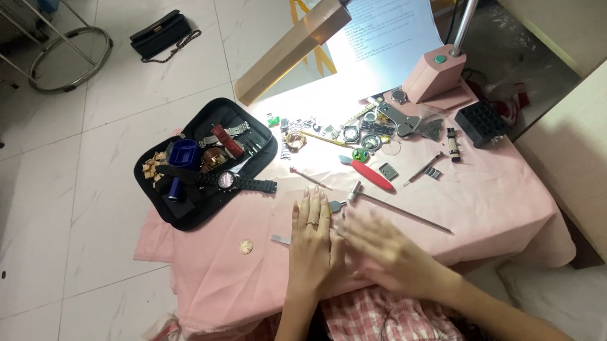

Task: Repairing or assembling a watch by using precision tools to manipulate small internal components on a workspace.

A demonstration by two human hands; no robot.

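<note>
The small steel hammer with its long thin metal handle [393,208] lies on the pink cloth covering the bench [477,203], just right of centre in the frame, its head near my fingertips. My left hand [312,243] rests flat on the cloth with fingers spread, holding nothing; a little flat metal strip [280,239] lies just beside its thumb side. My right hand [386,249] is blurred, fingers open and empty, hovering beside the hammer's handle.

I judge the work barely begun: the black wristwatch with a pink dial [231,181] sits in the black zip tool case [169,210] at the left, the red-handled tool [368,172] lies untouched above the hammer, and loose watch links and parts are scattered under the pink desk lamp [434,73] at the top.
</note>
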